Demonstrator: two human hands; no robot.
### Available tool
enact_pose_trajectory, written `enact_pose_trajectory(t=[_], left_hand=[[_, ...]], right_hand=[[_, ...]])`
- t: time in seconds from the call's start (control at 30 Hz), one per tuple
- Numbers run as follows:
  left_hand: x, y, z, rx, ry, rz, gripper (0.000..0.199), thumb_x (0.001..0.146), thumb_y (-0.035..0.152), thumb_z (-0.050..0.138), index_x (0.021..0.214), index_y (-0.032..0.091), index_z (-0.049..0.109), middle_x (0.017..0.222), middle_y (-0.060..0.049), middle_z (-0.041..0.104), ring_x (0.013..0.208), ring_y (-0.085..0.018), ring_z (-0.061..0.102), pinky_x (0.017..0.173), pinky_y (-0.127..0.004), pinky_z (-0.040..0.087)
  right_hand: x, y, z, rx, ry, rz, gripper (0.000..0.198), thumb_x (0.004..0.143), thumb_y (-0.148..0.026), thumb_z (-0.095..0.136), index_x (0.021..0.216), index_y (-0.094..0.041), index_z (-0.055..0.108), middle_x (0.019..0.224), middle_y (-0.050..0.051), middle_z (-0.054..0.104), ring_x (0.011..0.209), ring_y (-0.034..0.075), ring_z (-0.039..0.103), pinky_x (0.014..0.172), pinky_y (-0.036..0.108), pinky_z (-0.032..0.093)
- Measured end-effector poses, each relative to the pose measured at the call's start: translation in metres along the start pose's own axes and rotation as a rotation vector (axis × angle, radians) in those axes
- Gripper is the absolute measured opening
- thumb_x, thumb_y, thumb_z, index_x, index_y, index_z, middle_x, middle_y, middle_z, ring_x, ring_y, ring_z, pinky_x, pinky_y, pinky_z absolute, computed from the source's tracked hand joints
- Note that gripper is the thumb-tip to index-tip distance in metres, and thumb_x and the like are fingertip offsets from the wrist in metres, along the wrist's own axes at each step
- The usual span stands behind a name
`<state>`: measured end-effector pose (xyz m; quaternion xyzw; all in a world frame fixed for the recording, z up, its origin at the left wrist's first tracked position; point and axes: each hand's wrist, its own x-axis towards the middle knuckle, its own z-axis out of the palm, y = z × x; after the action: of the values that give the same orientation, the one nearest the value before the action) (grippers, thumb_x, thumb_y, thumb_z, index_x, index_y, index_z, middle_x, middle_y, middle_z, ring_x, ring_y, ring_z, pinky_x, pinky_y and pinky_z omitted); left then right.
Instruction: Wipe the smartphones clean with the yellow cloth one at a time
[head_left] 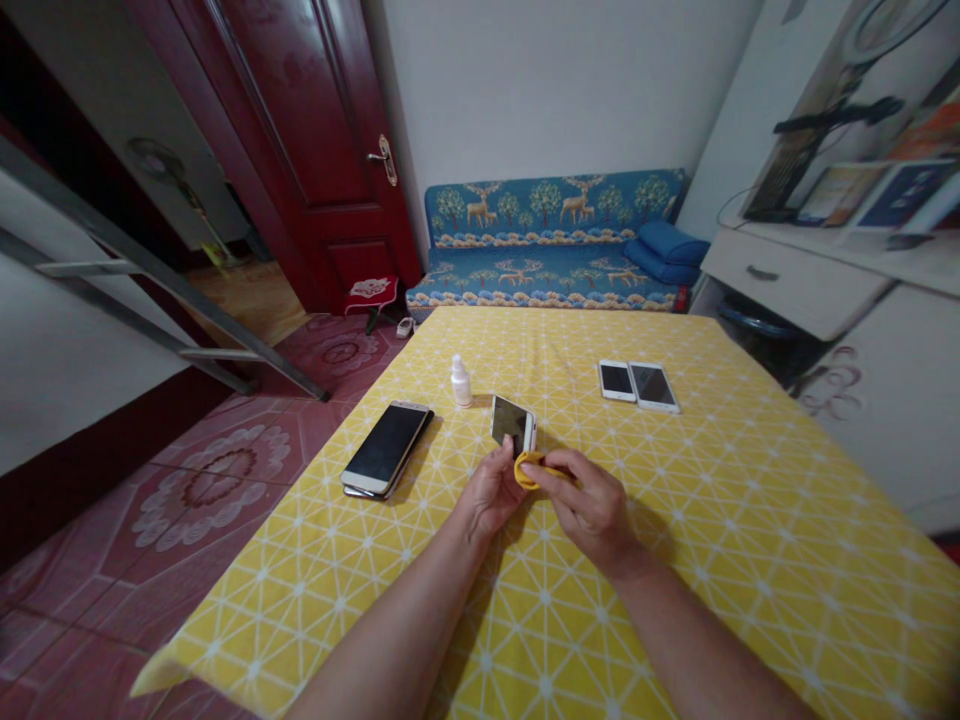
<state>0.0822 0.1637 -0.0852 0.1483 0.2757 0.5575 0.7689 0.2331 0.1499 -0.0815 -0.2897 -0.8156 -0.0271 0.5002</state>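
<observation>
My forearms run out of frame at the near edge of a yellow patterned tablecloth [675,620]. My right hand [596,505] pinches a bunched yellow cloth [527,474] between thumb and fingers, at the near right corner of a white-edged phone [511,420]. My left hand [491,492] is closed on that phone's near end, thumb over the screen; the phone juts from my grip toward the far side, tilted, its near end hidden by my fingers and the cloth. Whether it touches the table, I cannot tell.

To the left, a phone with a dark screen [386,445] lies on a lower phone [365,492], most of which is covered. Just beyond my held phone, slightly left, stands a small white bottle [460,384], its contents out of sight and its label too small to read. Farther right, two pale-framed phones, a smaller one [617,380] and a larger one [653,386], lie side by side, screens up.

At far right, a white cabinet [795,280] is cut off by the frame, the objects on its top blurred. A blue deer-print sofa [540,265] backs the scene, its front partly hidden by the table.
</observation>
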Motion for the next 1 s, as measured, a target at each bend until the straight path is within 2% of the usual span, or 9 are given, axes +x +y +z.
enact_pose_trajectory(t=[0.17,0.37,0.47,0.63,0.73,0.83,0.93,1.0], left_hand=[[-0.001,-0.006,-0.001,0.153,-0.078,0.003,0.036,0.064,0.037,0.085,0.078,0.013,0.063,0.07,-0.001,0.066,0.057,-0.009,0.058,0.05,-0.019,0.044],[-0.005,-0.016,0.0,0.324,-0.22,-0.017,0.041,0.069,0.042,0.08,0.093,0.012,0.068,0.085,-0.006,0.068,0.071,-0.015,0.061,0.069,-0.026,0.049],[-0.003,-0.019,-0.001,0.36,-0.175,0.017,0.038,0.073,0.042,0.077,0.097,0.014,0.069,0.082,-0.005,0.068,0.068,-0.014,0.059,0.066,-0.025,0.046],[0.0,-0.016,-0.002,0.339,-0.08,0.097,0.036,0.073,0.029,0.075,0.106,0.015,0.07,0.084,-0.005,0.069,0.071,-0.014,0.059,0.067,-0.023,0.043],[0.001,-0.017,-0.002,0.347,-0.069,0.071,0.031,0.071,0.028,0.075,0.098,0.014,0.07,0.072,-0.002,0.065,0.059,-0.01,0.053,0.056,-0.02,0.037],[0.002,-0.02,-0.005,0.377,-0.079,0.018,0.029,0.074,0.039,0.074,0.082,0.012,0.069,0.062,0.0,0.056,0.051,-0.007,0.044,0.047,-0.019,0.029],[0.001,-0.023,-0.009,0.355,-0.092,-0.023,0.049,0.078,0.06,0.064,0.074,0.011,0.065,0.061,-0.001,0.053,0.052,-0.008,0.043,0.046,-0.019,0.028],[0.0,-0.023,-0.011,0.321,-0.119,-0.043,0.059,0.075,0.07,0.06,0.077,0.011,0.066,0.064,-0.002,0.054,0.055,-0.009,0.045,0.047,-0.019,0.03]], right_hand=[[-0.003,0.005,-0.006,0.065,0.148,0.09,0.057,0.085,-0.001,0.053,0.13,-0.037,0.059,0.104,0.006,0.061,0.094,0.016,0.063,0.076,0.03,0.054],[0.002,0.003,-0.009,0.18,0.267,0.247,0.052,0.086,0.0,0.049,0.12,-0.035,0.067,0.097,0.004,0.057,0.088,0.016,0.06,0.07,0.029,0.051],[0.001,0.002,-0.01,0.202,0.238,0.206,0.053,0.085,0.002,0.049,0.119,-0.034,0.068,0.096,0.004,0.055,0.087,0.015,0.058,0.07,0.029,0.05],[-0.002,-0.002,-0.007,0.255,0.098,0.069,0.062,0.082,0.005,0.049,0.129,-0.033,0.06,0.098,0.006,0.053,0.09,0.016,0.056,0.072,0.03,0.051],[-0.003,-0.004,-0.004,0.249,0.065,0.033,0.066,0.081,0.006,0.049,0.132,-0.034,0.057,0.101,0.006,0.054,0.091,0.016,0.056,0.073,0.03,0.051],[-0.003,-0.004,-0.002,0.229,0.056,0.05,0.066,0.082,0.006,0.048,0.134,-0.034,0.056,0.102,0.006,0.055,0.092,0.016,0.057,0.075,0.03,0.052],[-0.004,-0.003,-0.001,0.212,0.052,0.067,0.066,0.082,0.005,0.048,0.135,-0.035,0.055,0.101,0.005,0.055,0.091,0.016,0.058,0.076,0.03,0.052],[-0.004,-0.002,-0.001,0.204,0.055,0.07,0.067,0.083,0.005,0.048,0.136,-0.035,0.054,0.101,0.006,0.055,0.092,0.016,0.058,0.077,0.029,0.052]])
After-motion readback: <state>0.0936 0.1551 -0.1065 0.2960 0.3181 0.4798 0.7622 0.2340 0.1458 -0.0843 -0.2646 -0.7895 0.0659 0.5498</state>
